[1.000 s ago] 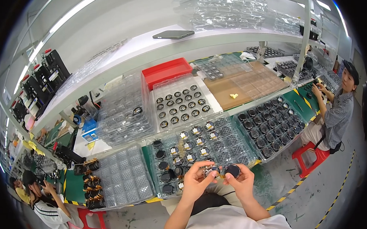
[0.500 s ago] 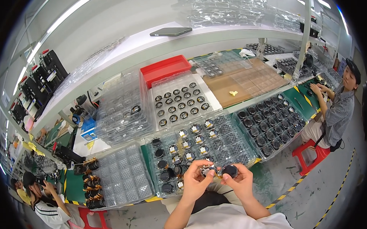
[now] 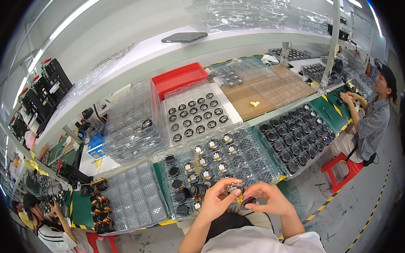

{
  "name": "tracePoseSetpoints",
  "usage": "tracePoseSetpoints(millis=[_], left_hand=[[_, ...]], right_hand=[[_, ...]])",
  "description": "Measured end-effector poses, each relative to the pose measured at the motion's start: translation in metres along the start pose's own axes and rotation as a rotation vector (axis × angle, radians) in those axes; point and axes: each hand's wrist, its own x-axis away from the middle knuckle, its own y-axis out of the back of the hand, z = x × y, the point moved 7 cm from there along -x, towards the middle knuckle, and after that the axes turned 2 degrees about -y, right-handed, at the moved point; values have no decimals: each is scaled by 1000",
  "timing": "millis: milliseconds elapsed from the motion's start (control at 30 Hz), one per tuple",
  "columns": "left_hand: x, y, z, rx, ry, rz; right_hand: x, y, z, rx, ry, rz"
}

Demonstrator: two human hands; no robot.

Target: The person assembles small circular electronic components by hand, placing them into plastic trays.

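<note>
Low over the near edge of the bench, my left hand (image 3: 217, 201) pinches a round electronic part (image 3: 235, 188) with a pale rim and a yellowish strip below it. Close beside it, my right hand (image 3: 273, 200) has its thumb and fingers on a black round disc (image 3: 248, 202), which tilts away from me. Whether the strip joins the two pieces I cannot tell. Under my hands lies a clear tray (image 3: 253, 167) of round parts, some with white labels. A short stack of dark discs (image 3: 198, 189) stands on that tray beside my left hand.
To the left is a clear tray (image 3: 136, 195) with dark parts on orange strips (image 3: 103, 214) along its side. Right, a tray of black discs (image 3: 292, 139). Behind stand a red bin (image 3: 178, 78), stacked trays (image 3: 133, 124) and a shelf (image 3: 142, 57). People sit at both sides.
The black disc has swung down from facing upward to a tilted position. My right fingers have opened out and shifted; the left-hand part has tipped, showing the yellowish strip.
</note>
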Motion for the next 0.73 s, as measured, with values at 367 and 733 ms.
tracePoseSetpoints(millis=[367,733], left_hand=[[-7,-1,2,-138,-14,49],[-15,3,20,-250,55,91]], right_hand=[[3,7,-8,45,13,-182],[-1,21,-30,96,-105,-381]])
